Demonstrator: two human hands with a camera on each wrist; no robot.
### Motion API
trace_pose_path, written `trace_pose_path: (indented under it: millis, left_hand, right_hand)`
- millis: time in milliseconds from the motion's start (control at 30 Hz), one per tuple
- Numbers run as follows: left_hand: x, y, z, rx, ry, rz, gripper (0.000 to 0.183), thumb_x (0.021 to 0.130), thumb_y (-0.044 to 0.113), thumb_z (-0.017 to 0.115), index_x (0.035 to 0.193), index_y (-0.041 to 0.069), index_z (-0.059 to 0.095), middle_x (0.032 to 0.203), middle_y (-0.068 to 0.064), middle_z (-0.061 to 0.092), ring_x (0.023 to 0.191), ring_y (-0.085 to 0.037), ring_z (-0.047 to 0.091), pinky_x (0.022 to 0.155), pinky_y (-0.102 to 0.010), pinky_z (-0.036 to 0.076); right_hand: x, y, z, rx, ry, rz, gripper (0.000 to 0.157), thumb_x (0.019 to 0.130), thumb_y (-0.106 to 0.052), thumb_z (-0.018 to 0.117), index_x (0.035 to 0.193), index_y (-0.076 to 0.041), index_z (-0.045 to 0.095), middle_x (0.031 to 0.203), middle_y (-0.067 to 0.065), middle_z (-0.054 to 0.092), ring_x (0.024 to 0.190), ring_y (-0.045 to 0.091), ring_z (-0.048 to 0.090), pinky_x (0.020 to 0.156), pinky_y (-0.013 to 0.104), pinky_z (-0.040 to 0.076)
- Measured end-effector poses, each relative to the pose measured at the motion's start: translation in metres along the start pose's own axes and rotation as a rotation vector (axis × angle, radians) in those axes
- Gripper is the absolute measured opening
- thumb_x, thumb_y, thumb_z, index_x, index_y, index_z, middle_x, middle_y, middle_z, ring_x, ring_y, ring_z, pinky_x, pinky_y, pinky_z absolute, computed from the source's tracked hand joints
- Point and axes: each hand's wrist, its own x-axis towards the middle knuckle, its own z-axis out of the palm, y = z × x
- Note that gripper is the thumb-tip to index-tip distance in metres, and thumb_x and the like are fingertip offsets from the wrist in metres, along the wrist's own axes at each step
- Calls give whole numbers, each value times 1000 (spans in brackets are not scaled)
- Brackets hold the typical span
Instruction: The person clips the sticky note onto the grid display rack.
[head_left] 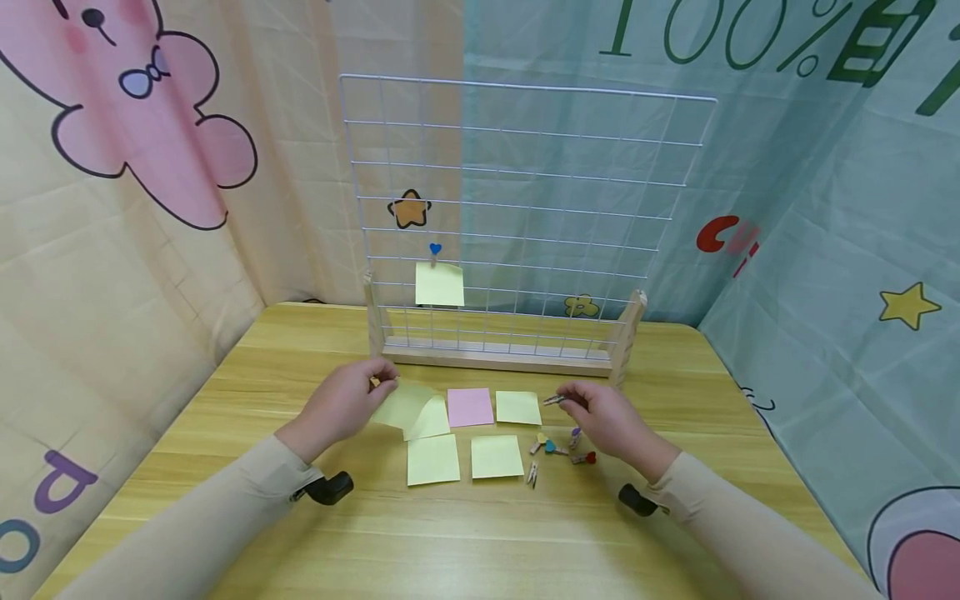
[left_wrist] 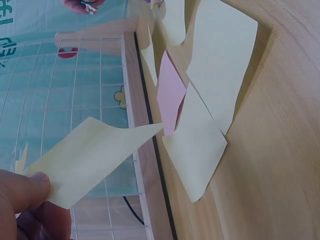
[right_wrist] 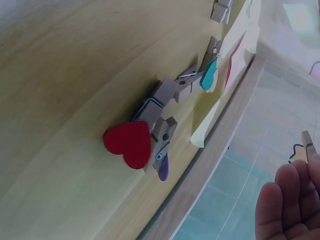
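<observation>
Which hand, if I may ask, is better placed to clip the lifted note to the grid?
Probably the right hand, pinching a wooden clothespin; the left hand holds the yellow sticky note.

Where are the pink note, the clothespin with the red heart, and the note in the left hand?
Pink note (head_left: 470, 407): head view, middle of its face.
Red-heart clothespin (right_wrist: 130, 143): right wrist view, on its heart.
Held note (left_wrist: 90, 157): left wrist view, middle of its face.

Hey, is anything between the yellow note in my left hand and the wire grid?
Nothing visible blocks the yellow note in your left hand; only the low wooden front rail stands before the wire grid. A hung note covers one spot, lower left.
</observation>
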Motion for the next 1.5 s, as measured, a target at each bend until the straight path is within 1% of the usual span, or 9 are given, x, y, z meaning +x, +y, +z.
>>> trace_pose_path:
  millis: [167,367,500,633,833,1000,1133,1233,1500]
  left_hand:
    - [7,3,-1,-45,33,1,14,106,18,64,116,10,70,106,-5,74,81,-14,64,73,-33,54]
    - [17,13,-3,-130,71,3,17,106,20,64,118,9,69,108,-6,73,90,-20,67,80,-38,57]
    - [25,21,-5,-180,91,0,20,107,22,64,120,8,69,110,-7,73,94,-23,67,83,-40,58]
    - [36,28,-6,-212,117,7,21,107,23,63,121,8,69,111,-8,73,93,-23,67,82,-39,57]
    - [52,39,-9,-240,137,26,17,108,22,62,117,10,68,110,-7,72,84,-20,63,73,-34,54]
    - [63,48,-12,-261,157,56,15,108,23,62,114,11,69,108,-6,72,78,-21,59,65,-33,51]
    - [71,55,-14,-254,175,86,15,108,22,63,113,10,70,107,-6,72,81,-22,61,70,-34,51]
    - [80,59,-14,-258,179,89,15,108,21,63,113,9,70,107,-7,72,86,-22,63,75,-34,53]
    - [98,70,-13,-251,187,73,16,108,24,62,114,11,69,112,-6,72,83,-24,59,73,-34,50]
  right_hand:
    - [6,-5,-1,-33,90,-41,15,103,-6,66,114,-1,74,105,11,74,84,17,64,69,24,54]
    - [16,-12,-6,-78,164,-110,13,100,-7,71,110,-4,78,96,5,66,78,14,52,65,25,47]
    - [23,-20,-10,-94,184,-144,13,100,-8,71,111,-4,78,97,5,68,75,14,51,62,25,45]
    - [29,-31,-15,-118,199,-160,16,101,-8,70,113,-3,78,97,7,69,72,14,51,61,26,44]
    - [36,-40,-21,-131,222,-168,17,100,-10,71,112,-2,80,92,7,68,68,14,49,60,26,42]
    - [45,-45,-26,-139,242,-180,17,100,-11,72,113,-3,80,92,7,69,67,14,50,59,28,41]
    - [51,-49,-29,-151,250,-170,18,101,-14,71,113,-5,80,97,7,69,71,15,53,62,28,44]
    - [55,-50,-30,-166,246,-161,18,102,-15,70,115,-6,79,100,8,69,75,16,56,65,29,46]
    - [64,-54,-31,-144,245,-171,21,104,-16,68,118,-5,78,105,9,69,76,19,56,66,32,47]
